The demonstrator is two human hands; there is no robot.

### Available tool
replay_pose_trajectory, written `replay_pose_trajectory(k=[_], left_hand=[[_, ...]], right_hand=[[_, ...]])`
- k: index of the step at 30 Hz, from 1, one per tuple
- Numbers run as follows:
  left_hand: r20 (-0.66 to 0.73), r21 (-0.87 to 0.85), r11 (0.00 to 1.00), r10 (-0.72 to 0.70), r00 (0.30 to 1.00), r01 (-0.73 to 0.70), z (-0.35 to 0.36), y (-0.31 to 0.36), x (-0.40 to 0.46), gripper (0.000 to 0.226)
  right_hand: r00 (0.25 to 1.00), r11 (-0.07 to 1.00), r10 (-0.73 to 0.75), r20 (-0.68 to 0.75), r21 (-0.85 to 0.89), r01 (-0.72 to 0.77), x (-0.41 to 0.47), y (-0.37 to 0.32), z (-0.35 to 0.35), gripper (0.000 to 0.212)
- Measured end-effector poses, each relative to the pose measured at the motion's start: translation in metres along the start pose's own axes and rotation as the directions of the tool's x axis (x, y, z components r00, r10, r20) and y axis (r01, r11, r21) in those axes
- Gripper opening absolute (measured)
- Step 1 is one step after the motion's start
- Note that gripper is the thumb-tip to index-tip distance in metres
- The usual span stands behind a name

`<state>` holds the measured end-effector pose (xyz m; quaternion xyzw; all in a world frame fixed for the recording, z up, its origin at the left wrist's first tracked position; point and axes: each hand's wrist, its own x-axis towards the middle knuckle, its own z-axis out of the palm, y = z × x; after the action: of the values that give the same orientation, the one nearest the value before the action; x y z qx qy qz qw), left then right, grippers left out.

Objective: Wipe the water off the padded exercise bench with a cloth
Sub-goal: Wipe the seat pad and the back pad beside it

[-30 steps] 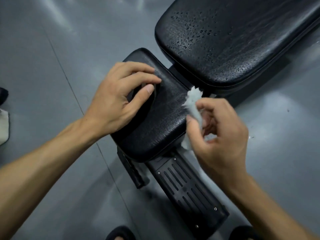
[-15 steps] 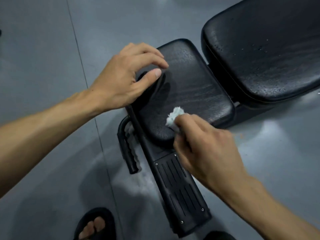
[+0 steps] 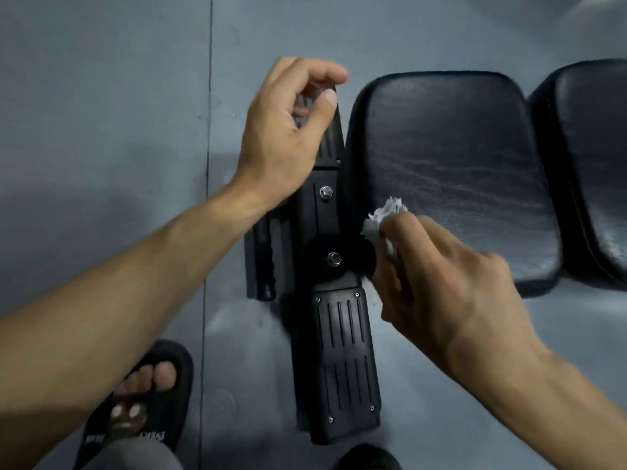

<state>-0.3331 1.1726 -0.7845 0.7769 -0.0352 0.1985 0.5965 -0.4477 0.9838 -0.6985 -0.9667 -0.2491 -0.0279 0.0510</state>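
Nearest us: a foot in a black sandal on the grey floor, and the bench's ribbed black foot plate.

Our right hand: fingers closed around a small wad of white cloth, which pokes out above the knuckles and meets the near left edge of the seat pad. We judge the cloth light, soft and crushable, best kept bunched with a free tuft showing so it soaks and does not just smear.

Our left hand: fingers loosely curled, holding nothing, hovering over the black frame beside the pad.

Seat pad: smooth, glossy, streaked; likely slippery when wet, firm but yielding under pressure.

Farthest: the back pad, with a wet sheen near its lower edge.
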Motion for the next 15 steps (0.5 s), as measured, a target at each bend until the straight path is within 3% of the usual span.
replay_pose_trajectory(k=[3, 7, 11, 15], left_hand=[[-0.035, -0.078, 0.993, -0.091, 0.995, 0.088, -0.003, -0.017, 0.002, 0.02], [-0.093, -0.201, 0.957, -0.233, 0.968, 0.211, -0.013, -0.037, 0.008, 0.019], [-0.065, -0.264, 0.921, -0.315, 0.947, 0.288, -0.015, -0.051, 0.002, 0.017], [-0.042, -0.319, 0.886, -0.368, 0.929, 0.336, -0.009, -0.061, -0.008, 0.017]], right_hand=[[0.982, 0.981, -0.177, 0.066, -0.073, 0.182, 0.008, -0.002, -0.006, 0.015], [0.863, 0.867, -0.443, 0.242, -0.129, 0.482, 0.042, -0.006, -0.007, 0.02], [0.727, 0.773, -0.498, 0.472, -0.138, 0.619, 0.071, -0.011, 0.009, 0.031], [0.5, 0.681, -0.452, 0.738, -0.076, 0.728, 0.083, -0.019, 0.011, 0.025]])
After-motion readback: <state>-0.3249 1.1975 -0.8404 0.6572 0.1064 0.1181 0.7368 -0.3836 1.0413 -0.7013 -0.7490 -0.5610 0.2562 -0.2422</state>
